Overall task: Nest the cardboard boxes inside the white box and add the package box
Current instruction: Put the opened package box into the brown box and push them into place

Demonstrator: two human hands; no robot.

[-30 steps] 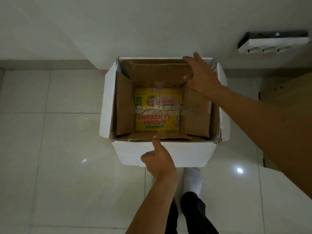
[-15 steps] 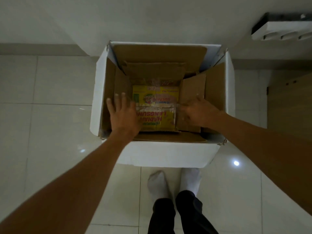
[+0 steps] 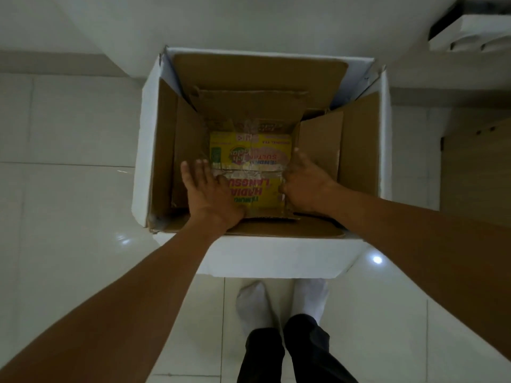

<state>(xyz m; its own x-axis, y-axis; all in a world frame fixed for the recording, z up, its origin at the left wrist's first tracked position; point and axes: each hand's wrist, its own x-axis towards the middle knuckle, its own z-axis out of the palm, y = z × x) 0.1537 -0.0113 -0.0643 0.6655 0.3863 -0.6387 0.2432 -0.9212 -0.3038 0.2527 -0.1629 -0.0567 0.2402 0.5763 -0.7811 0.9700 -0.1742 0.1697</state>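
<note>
A white box (image 3: 276,258) stands open on the tiled floor against the wall. Brown cardboard boxes (image 3: 265,81) sit nested inside it, their flaps upright along the walls. At the bottom lies a yellow printed package box (image 3: 254,158) with red lettering and clear tape across it. My left hand (image 3: 210,192) rests flat, fingers spread, on the package's left side. My right hand (image 3: 307,183) presses against its right edge beside the inner right cardboard flap (image 3: 320,142). Neither hand visibly grips anything.
My white-socked feet (image 3: 282,302) stand just in front of the box. A white wall sits behind it, with a white and dark object (image 3: 470,26) at the upper right. A brown wooden surface (image 3: 475,167) lies to the right.
A second ago my right hand was on the far rim and my left hand was at the near rim; both have dropped inside onto the yellow package. The view has moved closer.
</note>
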